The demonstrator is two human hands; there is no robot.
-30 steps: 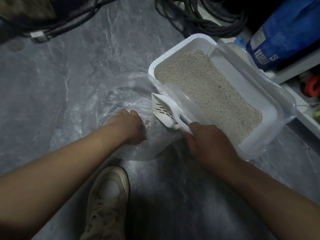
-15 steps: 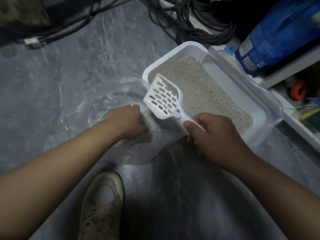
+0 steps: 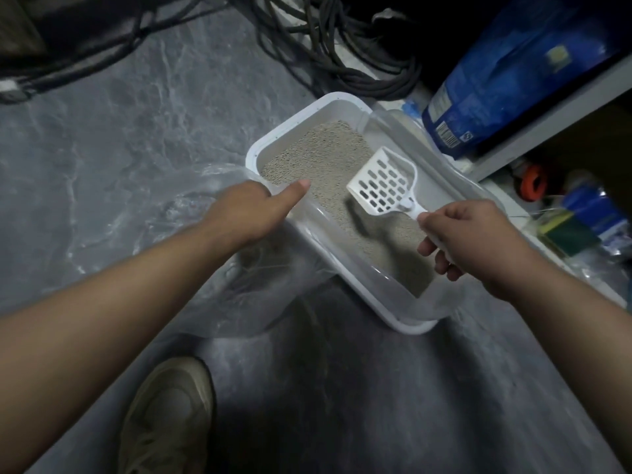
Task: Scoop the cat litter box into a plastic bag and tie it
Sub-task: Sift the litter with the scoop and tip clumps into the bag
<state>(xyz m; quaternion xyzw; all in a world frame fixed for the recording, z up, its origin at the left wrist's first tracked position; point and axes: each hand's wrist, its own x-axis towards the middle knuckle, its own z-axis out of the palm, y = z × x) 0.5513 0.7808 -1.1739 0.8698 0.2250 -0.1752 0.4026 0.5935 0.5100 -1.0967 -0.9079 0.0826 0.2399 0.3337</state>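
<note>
A white litter box (image 3: 284, 131) with a clear raised wall holds beige litter (image 3: 321, 155) on the grey floor. My right hand (image 3: 468, 244) grips the handle of a white slotted scoop (image 3: 383, 184), which hangs empty just above the litter in the box's middle. My left hand (image 3: 249, 210) holds the box's near left rim, thumb lying over the edge above the litter, fingers hidden below. A clear plastic bag (image 3: 219, 302) lies crumpled on the floor against the box's left side, partly under my left forearm.
Black cables (image 3: 342, 63) coil on the floor behind the box. A blue sack (image 3: 513, 73) leans on a white shelf at the right, with an orange item (image 3: 530, 183) and other clutter below it. My shoe (image 3: 171, 422) stands near the bottom edge.
The scoop has swung right, from over the bag to above the litter. My left hand has let go of the bag and moved onto the box's rim.
</note>
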